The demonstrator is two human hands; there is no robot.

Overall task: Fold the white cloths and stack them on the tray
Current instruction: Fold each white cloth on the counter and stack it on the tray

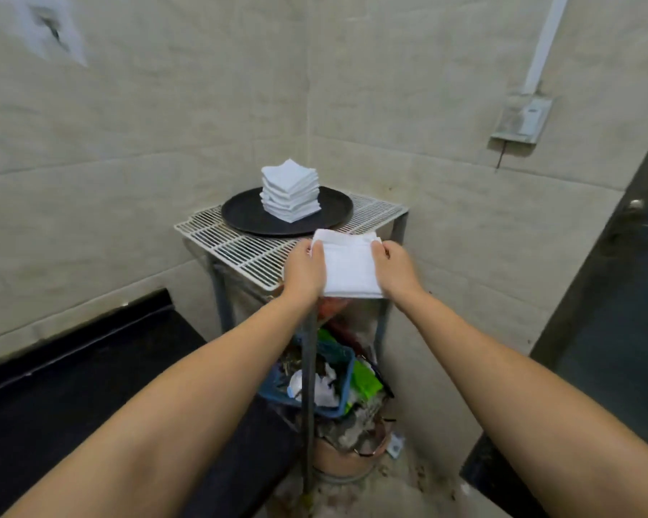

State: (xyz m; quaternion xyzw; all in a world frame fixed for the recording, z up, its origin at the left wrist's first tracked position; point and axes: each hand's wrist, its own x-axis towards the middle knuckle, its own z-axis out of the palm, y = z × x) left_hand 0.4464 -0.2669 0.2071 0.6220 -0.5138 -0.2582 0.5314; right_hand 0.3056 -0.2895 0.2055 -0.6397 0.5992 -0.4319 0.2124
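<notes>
Rack [240, 248]: wire top, carries all below
Tray [240, 214]: round, dark, at the back
Stack [290, 194]: folded, on tray, edges fanned
Cloth [350, 271]: part-folded at front edge; align corners, press the crease flat
Left hand [303, 272], right hand [397, 272]: each pinching a side of the cloth

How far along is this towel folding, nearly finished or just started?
Well along, by the look of it. A tall stack of folded cloths already sits on the black tray. The left hand and right hand are pinching one more white cloth on the wire rack, mid-fold. It is not yet on the stack. I see no other loose cloths.
</notes>
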